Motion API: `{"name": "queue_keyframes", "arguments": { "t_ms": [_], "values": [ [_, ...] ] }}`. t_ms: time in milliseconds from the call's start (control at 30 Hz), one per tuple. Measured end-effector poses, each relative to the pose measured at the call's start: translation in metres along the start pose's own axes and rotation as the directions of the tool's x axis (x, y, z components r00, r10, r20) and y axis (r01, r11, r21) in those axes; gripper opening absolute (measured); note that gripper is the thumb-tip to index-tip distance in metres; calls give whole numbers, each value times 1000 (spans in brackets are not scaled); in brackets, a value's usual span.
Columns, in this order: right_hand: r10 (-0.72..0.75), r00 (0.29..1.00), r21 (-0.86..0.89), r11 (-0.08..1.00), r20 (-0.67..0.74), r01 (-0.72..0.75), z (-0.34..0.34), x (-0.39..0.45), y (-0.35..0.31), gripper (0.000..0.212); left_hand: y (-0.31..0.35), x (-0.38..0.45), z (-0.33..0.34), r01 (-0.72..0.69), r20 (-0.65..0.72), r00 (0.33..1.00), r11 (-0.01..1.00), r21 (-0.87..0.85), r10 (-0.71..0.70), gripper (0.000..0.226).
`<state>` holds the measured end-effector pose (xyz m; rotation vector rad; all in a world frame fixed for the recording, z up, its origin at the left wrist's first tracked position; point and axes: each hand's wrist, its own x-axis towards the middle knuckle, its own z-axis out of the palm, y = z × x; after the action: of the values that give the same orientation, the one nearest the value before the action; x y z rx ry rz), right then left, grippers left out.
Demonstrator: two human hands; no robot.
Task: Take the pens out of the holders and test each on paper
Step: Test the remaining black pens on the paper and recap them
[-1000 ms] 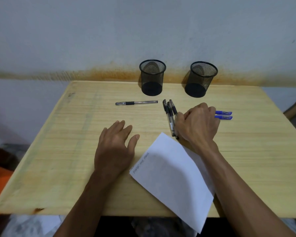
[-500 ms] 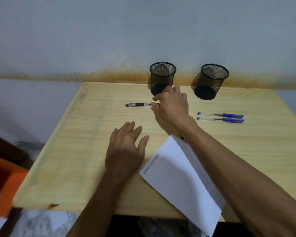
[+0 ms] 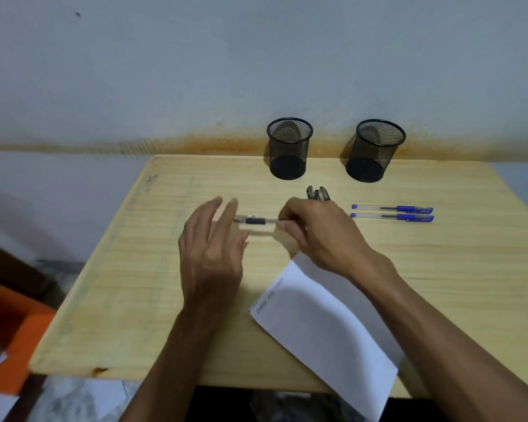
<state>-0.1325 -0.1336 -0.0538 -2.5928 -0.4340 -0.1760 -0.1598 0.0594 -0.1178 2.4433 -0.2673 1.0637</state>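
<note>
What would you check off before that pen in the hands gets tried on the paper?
1. Pen held firmly: ok. The right hand pinches the black-grip pen by one end.
2. Cap off: cannot tell, the pen is blurred.
3. Other hand ready: ok. The left hand is open beside the pen's free end, holding nothing.
4. Paper within reach: ok. The white sheet lies just below the right hand, though it overhangs the near table edge.
5. Paper held down: not ok, no hand rests on it.
6. Holders emptied: ok. Both mesh holders show no pens inside.
</note>
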Motion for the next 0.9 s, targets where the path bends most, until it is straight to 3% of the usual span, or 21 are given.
{"name": "queue_keyframes", "arguments": {
  "t_ms": [67,133,233,300,433,567,700,767,900],
  "values": [
    [51,998,207,977,31,-57,-17,-23,1,11,0,2,-1,-150,-19,989,988,-24,149,21],
    [181,983,448,878,17,-169,-34,-37,7,9,8,2,-3,-218,19,975,971,-94,221,19],
    [355,935,810,545,12,-217,-47,-51,16,19,34,7,-5,-246,57,964,952,-184,260,19],
    [399,916,895,396,31,-203,-43,-55,15,19,49,13,-5,-243,90,959,940,-240,270,17],
    [403,915,842,500,-19,-203,-34,-58,6,6,61,23,-8,-211,182,946,935,-286,270,19],
    [334,942,856,493,-23,-154,-42,-56,18,12,60,30,-21,-134,235,948,940,-314,214,20],
    [497,841,943,331,-213,43,-77,-55,60,19,12,32,-48,208,304,944,949,-237,-131,10],
    [490,838,931,360,-239,55,-85,-58,68,13,-7,30,-52,295,345,911,942,-159,-227,11],
    [453,877,878,471,-161,-82,-52,-68,49,15,-5,22,-35,436,338,861,894,-106,-380,9]
  ]
}}
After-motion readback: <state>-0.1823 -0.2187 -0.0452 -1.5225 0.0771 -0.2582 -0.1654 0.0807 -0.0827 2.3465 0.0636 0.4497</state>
